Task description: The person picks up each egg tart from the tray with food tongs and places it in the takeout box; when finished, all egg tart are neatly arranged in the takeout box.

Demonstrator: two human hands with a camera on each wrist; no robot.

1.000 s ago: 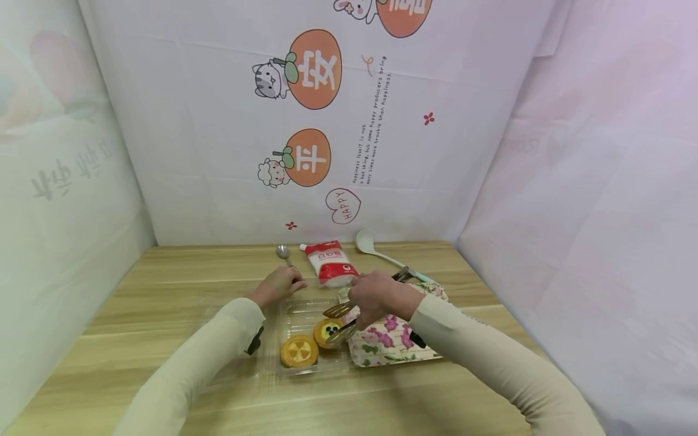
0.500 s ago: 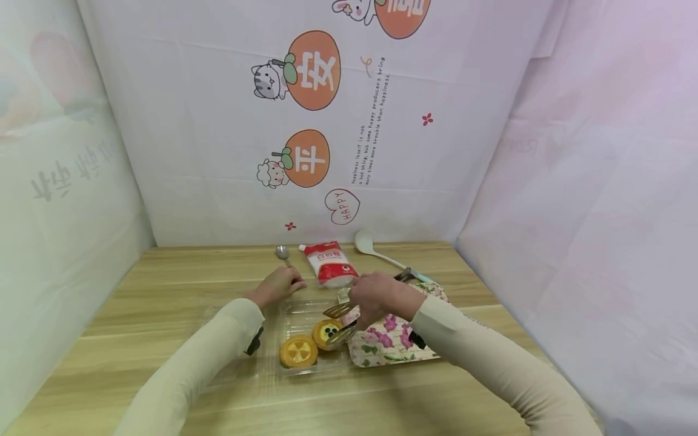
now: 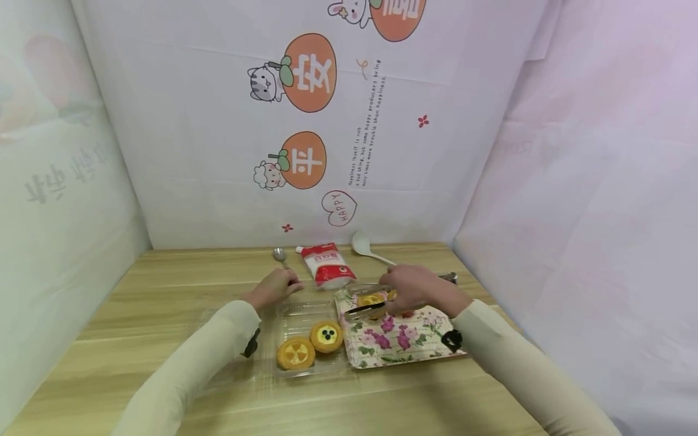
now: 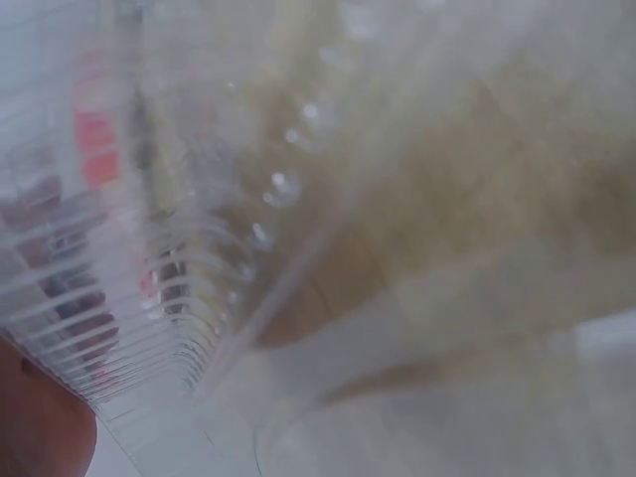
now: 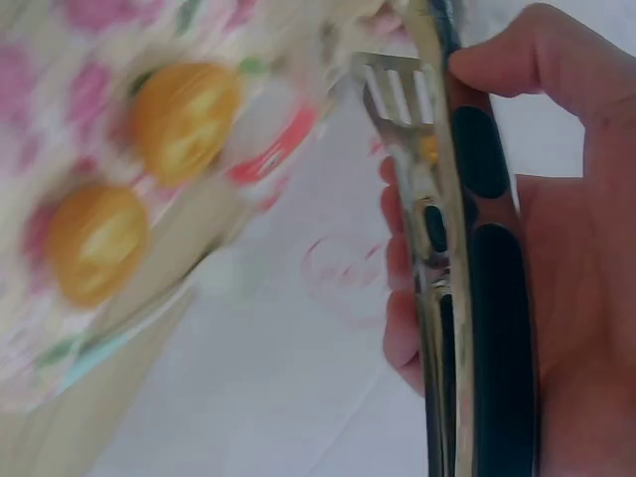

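Note:
My right hand [image 3: 417, 284] grips metal food tongs [image 5: 487, 298] with dark handle inserts, over the back of a floral tray [image 3: 382, 357]. On that tray lie round egg tarts [image 5: 187, 121]; one tart [image 3: 372, 300] shows between the tong arms, but whether they pinch it is unclear. To the left is a clear plastic clamshell box [image 3: 302, 310] holding a fruit-wedge tart [image 3: 296, 353] and a tart with dark berries [image 3: 326, 336]. With curled fingers, my left hand [image 3: 272, 287] holds the box's back edge; the plastic fills the left wrist view.
Behind the box lie a metal spoon [image 3: 280, 254], a red and white bag [image 3: 329, 265] and a white ladle [image 3: 362, 244], its handle partly behind my right hand. Printed white cloth walls [image 3: 218, 200] enclose the wooden table [image 3: 180, 272] at the back and sides.
My right hand and the tongs have moved right, from beside the berry tart to over the tray, uncovering tarts there. My left hand stays at the box; the view has shifted slightly.

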